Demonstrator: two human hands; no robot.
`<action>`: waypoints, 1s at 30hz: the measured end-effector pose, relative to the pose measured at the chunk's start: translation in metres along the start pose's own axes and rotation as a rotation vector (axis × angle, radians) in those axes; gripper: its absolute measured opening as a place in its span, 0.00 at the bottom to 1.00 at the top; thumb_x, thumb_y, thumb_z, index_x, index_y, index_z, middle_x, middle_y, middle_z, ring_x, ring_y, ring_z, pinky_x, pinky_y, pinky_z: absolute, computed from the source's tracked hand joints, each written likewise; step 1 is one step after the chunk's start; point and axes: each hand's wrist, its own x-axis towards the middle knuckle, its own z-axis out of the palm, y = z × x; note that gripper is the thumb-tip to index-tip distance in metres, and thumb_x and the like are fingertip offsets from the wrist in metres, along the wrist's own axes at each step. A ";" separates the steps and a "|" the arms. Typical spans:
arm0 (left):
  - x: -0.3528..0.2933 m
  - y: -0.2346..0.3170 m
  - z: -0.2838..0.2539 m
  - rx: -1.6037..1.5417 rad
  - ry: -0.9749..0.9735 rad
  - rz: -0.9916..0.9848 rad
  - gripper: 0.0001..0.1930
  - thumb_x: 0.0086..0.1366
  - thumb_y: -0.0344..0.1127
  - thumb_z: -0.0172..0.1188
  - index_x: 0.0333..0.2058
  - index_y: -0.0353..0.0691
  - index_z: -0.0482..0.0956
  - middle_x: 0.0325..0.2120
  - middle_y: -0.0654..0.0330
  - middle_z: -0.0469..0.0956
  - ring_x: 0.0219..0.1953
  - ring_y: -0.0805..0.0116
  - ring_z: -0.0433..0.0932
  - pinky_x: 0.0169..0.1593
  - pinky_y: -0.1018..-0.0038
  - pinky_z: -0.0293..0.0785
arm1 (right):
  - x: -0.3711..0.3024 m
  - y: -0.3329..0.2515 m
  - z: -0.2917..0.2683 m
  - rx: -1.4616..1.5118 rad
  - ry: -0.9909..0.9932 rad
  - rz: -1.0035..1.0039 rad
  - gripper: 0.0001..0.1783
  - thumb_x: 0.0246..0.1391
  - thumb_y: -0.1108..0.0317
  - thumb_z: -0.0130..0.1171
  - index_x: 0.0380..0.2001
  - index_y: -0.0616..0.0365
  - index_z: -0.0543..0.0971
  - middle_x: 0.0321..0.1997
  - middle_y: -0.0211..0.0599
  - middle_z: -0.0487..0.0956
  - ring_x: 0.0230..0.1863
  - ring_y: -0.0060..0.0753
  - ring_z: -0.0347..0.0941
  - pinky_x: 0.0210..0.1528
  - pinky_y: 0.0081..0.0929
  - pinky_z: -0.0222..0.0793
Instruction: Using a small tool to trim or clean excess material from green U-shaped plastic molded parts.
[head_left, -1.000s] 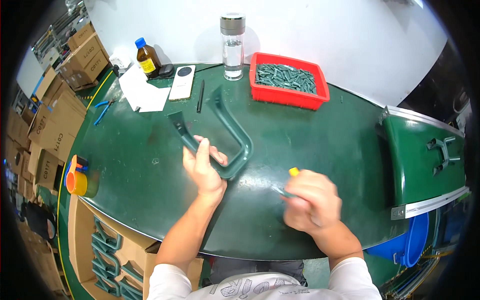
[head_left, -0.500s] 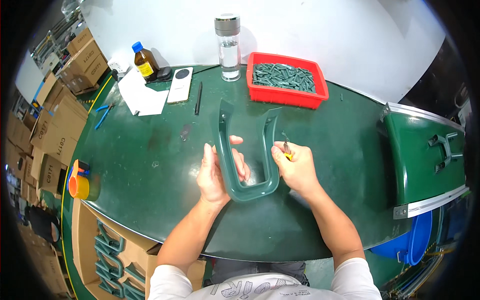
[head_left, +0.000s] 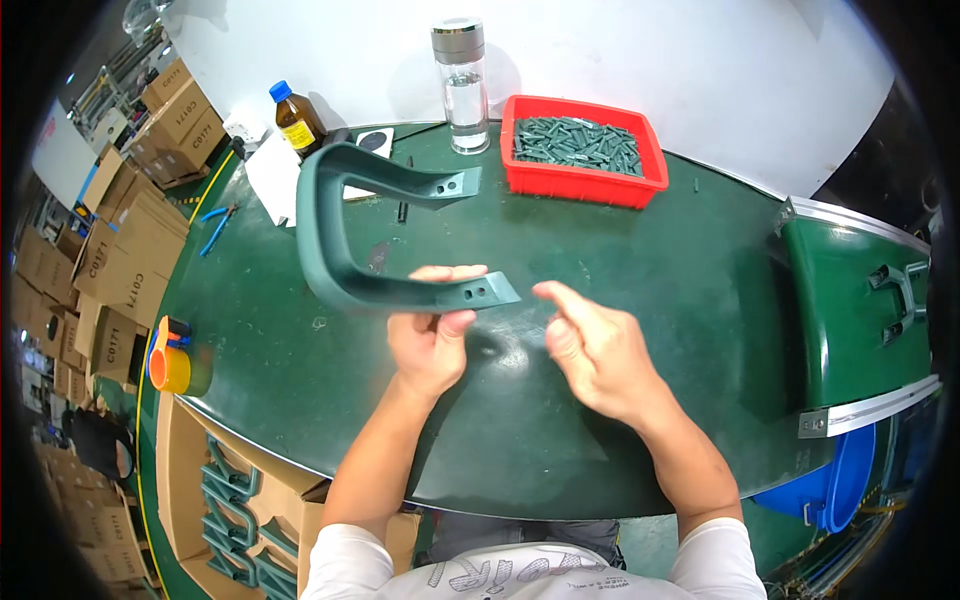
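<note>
Left hand (head_left: 430,335) pinches one end of the green U-shaped bracket (head_left: 345,230); right hand (head_left: 595,350) open, empty. One-ended grip, could easily tip and drop.

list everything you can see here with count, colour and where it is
U-shaped plastic bracket: 1, dark green, held up over the table
table: 1, dark green, centre
tray of small parts: 1, red, far side
clear bottle: 1, steel cap, left of tray
brown bottle: 1, blue cap, far left
cardboard boxes: several, brown, left
box of brackets: 1, near left
left hand: grips bracket's near arm
right hand: open, holds nothing visible, beside it
</note>
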 end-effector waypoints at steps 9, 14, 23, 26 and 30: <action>0.005 0.003 -0.004 0.004 -0.205 -0.002 0.19 0.62 0.37 0.59 0.46 0.34 0.65 0.35 0.46 0.77 0.39 0.60 0.77 0.41 0.69 0.75 | 0.003 0.011 -0.001 -0.372 0.160 -0.254 0.10 0.49 0.63 0.62 0.26 0.60 0.79 0.17 0.34 0.72 0.20 0.36 0.70 0.22 0.31 0.65; 0.006 0.003 -0.004 0.001 -0.229 0.031 0.18 0.61 0.37 0.60 0.45 0.34 0.66 0.35 0.47 0.77 0.38 0.59 0.77 0.41 0.67 0.74 | 0.004 0.012 0.000 -0.391 0.156 -0.283 0.09 0.49 0.65 0.62 0.25 0.60 0.80 0.15 0.34 0.71 0.17 0.33 0.67 0.20 0.28 0.62; 0.003 0.007 0.001 -0.086 -0.209 -0.057 0.18 0.61 0.37 0.61 0.44 0.35 0.65 0.37 0.47 0.78 0.40 0.59 0.76 0.42 0.67 0.73 | 0.005 0.018 -0.001 -0.380 0.229 -0.245 0.09 0.50 0.65 0.62 0.27 0.61 0.80 0.15 0.32 0.70 0.17 0.28 0.67 0.20 0.25 0.61; 0.001 0.011 0.008 -0.170 -0.152 -0.111 0.18 0.60 0.36 0.61 0.44 0.36 0.64 0.38 0.45 0.77 0.42 0.58 0.76 0.44 0.65 0.73 | 0.007 0.017 -0.008 0.069 0.176 -0.011 0.12 0.51 0.63 0.63 0.31 0.62 0.80 0.20 0.33 0.74 0.21 0.25 0.69 0.24 0.23 0.65; -0.002 0.008 0.016 -0.126 -0.213 -0.029 0.16 0.60 0.32 0.61 0.42 0.37 0.65 0.42 0.44 0.76 0.45 0.54 0.75 0.47 0.63 0.72 | 0.003 0.015 0.002 0.446 0.047 0.253 0.10 0.52 0.68 0.63 0.31 0.66 0.79 0.23 0.30 0.76 0.25 0.17 0.67 0.26 0.20 0.64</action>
